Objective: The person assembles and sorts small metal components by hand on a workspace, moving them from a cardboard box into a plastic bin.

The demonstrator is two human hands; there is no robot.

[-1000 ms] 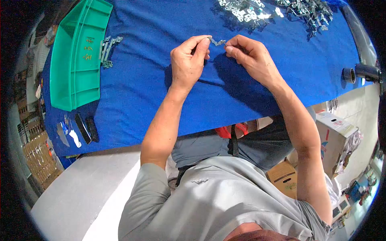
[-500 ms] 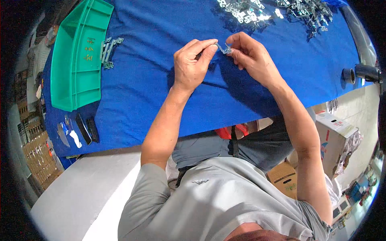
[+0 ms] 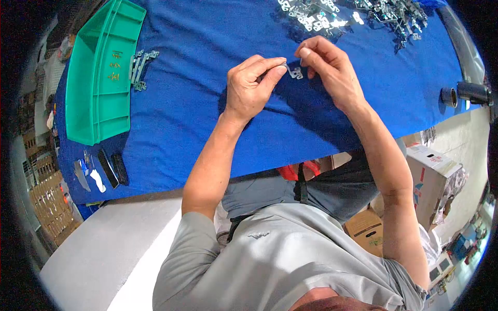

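Observation:
Between the thumb and forefinger of my left hand [image 3: 250, 85] is a small metal bracket [image 3: 295, 73], its curled end sticking out to the right over the blue cloth [image 3: 197, 103]. My right hand [image 3: 332, 70] is up and to the right of the bracket, apart from it, with thumb and forefinger brought together. Whether anything small is between those fingertips cannot be made out. Beyond my hands lie a pile of shiny metal brackets [image 3: 317, 15] and a darker pile of similar parts [image 3: 397, 20].
At the left stands a green bin [image 3: 111, 78] with several metal parts [image 3: 138, 70] against its right side. Dark tools [image 3: 112, 167] lie near the front left corner. A dark cup [image 3: 449, 97] is at the right edge, with cardboard boxes [image 3: 430, 176] below.
My right hand has let go of the bracket and moved slightly up and right. The bracket stays in my left hand, a little lower, its curled end now exposed.

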